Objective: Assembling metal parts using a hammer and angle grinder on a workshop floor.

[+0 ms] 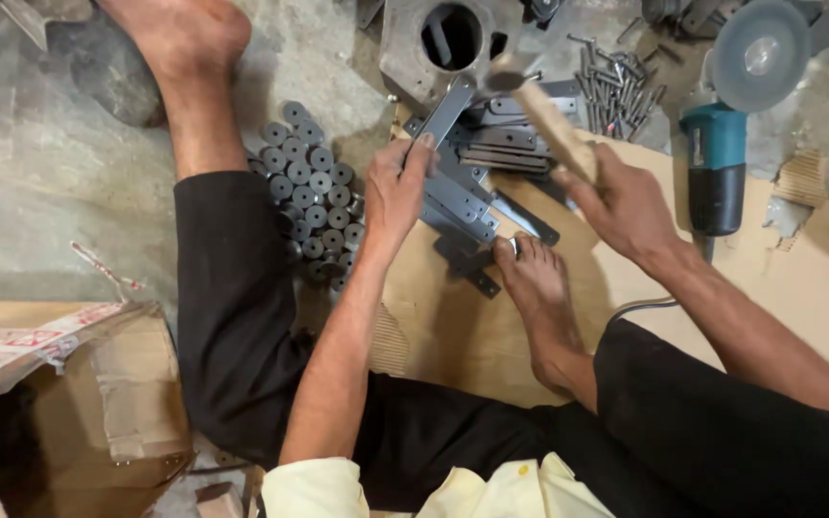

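My left hand (397, 187) grips a flat grey metal strip (446, 110) by its lower end and holds it tilted against a round hollow metal block (448, 43). My right hand (626, 203) is closed on the wooden handle of a hammer (541, 107), whose blurred head is near the strip's top end. Below the hands lies a pile of similar flat metal strips (467, 206) on cardboard. My bare right foot (539, 288) rests on the strips at the pile's near edge.
Several small round metal cylinders (311, 187) stand clustered left of my hand. Bolts (616, 82) lie at the back. An angle grinder (726, 144) with a teal body lies at the right. An open cardboard box (69, 412) sits at the near left. My left leg stretches across the concrete floor.
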